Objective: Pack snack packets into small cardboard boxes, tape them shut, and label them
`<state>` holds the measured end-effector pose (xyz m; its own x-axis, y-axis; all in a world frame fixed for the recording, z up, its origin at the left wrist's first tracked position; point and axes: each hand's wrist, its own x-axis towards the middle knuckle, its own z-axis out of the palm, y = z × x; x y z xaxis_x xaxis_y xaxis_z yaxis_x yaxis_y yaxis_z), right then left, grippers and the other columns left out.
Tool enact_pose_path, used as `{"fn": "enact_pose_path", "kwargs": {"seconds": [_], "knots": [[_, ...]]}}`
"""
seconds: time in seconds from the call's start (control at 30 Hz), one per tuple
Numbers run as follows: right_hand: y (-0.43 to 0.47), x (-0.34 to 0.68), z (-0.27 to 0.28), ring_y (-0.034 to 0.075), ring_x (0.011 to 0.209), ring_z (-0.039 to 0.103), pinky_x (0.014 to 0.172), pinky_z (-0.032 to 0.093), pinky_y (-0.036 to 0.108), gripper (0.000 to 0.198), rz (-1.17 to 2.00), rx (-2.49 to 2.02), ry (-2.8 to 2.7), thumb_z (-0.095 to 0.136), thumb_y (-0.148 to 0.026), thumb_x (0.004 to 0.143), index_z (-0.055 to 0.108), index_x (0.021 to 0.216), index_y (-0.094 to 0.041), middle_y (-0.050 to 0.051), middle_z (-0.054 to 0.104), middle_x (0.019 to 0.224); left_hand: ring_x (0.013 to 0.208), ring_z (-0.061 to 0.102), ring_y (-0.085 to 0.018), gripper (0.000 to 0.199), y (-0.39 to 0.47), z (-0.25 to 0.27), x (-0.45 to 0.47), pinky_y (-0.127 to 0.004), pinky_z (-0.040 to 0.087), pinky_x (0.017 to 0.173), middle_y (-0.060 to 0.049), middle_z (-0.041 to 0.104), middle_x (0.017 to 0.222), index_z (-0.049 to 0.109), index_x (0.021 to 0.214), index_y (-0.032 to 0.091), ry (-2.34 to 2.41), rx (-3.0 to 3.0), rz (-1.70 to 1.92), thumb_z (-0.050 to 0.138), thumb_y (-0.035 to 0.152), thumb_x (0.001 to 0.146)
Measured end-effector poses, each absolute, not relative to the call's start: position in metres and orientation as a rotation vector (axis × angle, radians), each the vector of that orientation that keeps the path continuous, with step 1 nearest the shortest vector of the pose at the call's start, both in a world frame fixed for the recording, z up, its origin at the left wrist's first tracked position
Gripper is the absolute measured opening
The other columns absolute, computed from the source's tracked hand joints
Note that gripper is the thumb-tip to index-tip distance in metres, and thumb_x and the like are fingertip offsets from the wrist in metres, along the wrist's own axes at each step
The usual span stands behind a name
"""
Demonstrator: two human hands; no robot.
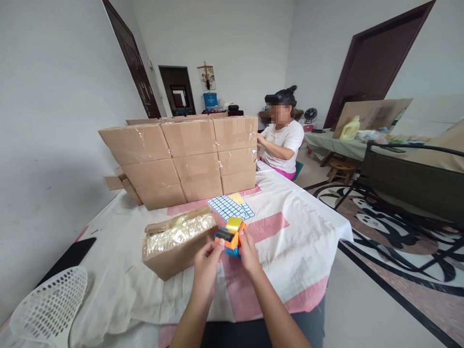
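Both my hands hold an orange, blue and yellow tape dispenser (230, 235) above the table. My left hand (207, 261) pinches its left end near the black part. My right hand (249, 252) grips its right side. Just left of it lies an open cardboard box (173, 258) with crinkled clear plastic (179, 232) filling its top. Behind the dispenser a sheet of blue and white labels (230, 208) lies on the white and pink cloth (290, 241) covering the table.
A stack of taped cardboard boxes (188, 159) stands at the far end of the table. Another person (282, 140) sits behind it with a hand on the boxes. A white mesh swatter (50, 304) and a black phone (68, 258) lie near left. A folding cot (409, 179) stands right.
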<state>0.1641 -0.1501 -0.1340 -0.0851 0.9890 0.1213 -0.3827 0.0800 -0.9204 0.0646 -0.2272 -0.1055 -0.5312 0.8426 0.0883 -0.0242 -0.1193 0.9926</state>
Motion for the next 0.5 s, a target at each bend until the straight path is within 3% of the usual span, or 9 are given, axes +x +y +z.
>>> {"fn": "enact_pose_path", "kwargs": {"seconds": [0.17, 0.5], "knots": [[-0.159, 0.156, -0.138, 0.025, 0.079, 0.064, 0.075, 0.051, 0.035, 0.036, 1.195, -0.927, -1.044, 0.051, -0.058, 0.092, 0.069, 0.083, -0.029, 0.003, 0.071, 0.082, 0.058, 0.041, -0.011, 0.053, -0.223, -0.109, 0.075, -0.023, 0.033, 0.056, 0.004, 0.045, 0.057, 0.051, 0.057, 0.019, 1.485, 0.914, 1.771, 0.074, 0.064, 0.075], [-0.152, 0.152, -0.152, 0.023, 0.082, 0.064, 0.078, 0.050, 0.033, 0.044, 1.235, -1.004, -0.970, 0.044, -0.059, 0.096, 0.068, 0.086, -0.024, 0.003, 0.072, 0.085, 0.061, 0.049, -0.013, 0.036, -0.216, -0.109, 0.085, -0.025, 0.041, 0.060, 0.002, 0.056, 0.063, 0.057, 0.064, 0.020, 1.530, 0.970, 1.808, 0.069, 0.050, 0.081]]}}
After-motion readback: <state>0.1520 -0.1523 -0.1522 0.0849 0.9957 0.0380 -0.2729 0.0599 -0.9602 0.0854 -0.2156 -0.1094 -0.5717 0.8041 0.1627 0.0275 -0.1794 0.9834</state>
